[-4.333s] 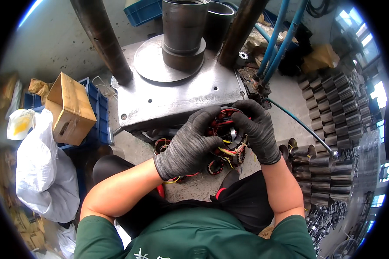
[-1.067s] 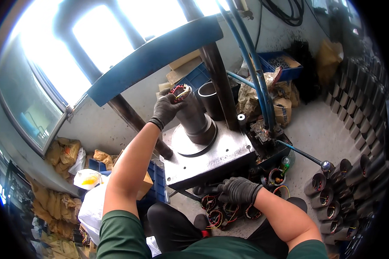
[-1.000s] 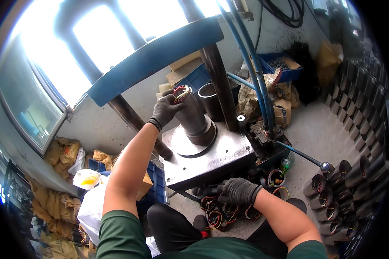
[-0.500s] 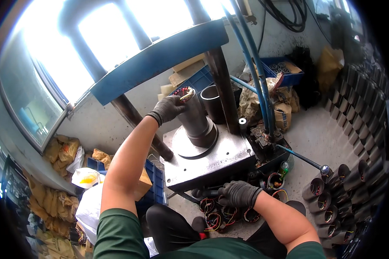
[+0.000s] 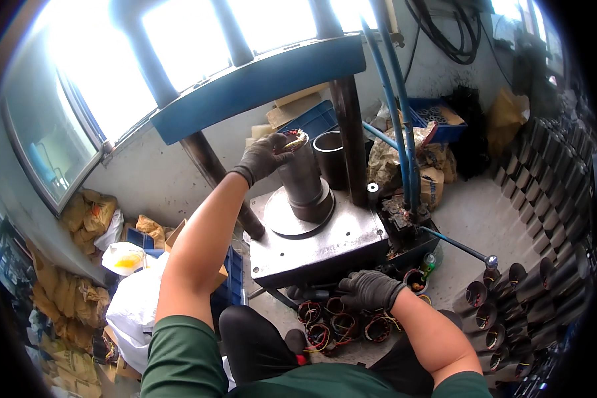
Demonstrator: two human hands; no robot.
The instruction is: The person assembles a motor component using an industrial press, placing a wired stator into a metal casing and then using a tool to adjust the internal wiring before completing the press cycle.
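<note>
In the head view, a stator sits at the cylinder's top. The person's left hand is at the cylinder's rim; whether it grips cannot be told. The right hand, fingers curled, is in front of and below the cylinder, its grip unclear. More stators lie on the floor before the cylinder.

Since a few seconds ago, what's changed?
The wire coil apparently moved forward into the top of the metal cylinder. The left hand is at its rim; the right hand let go, now down by the press. The cylinder still stands on it.
</note>
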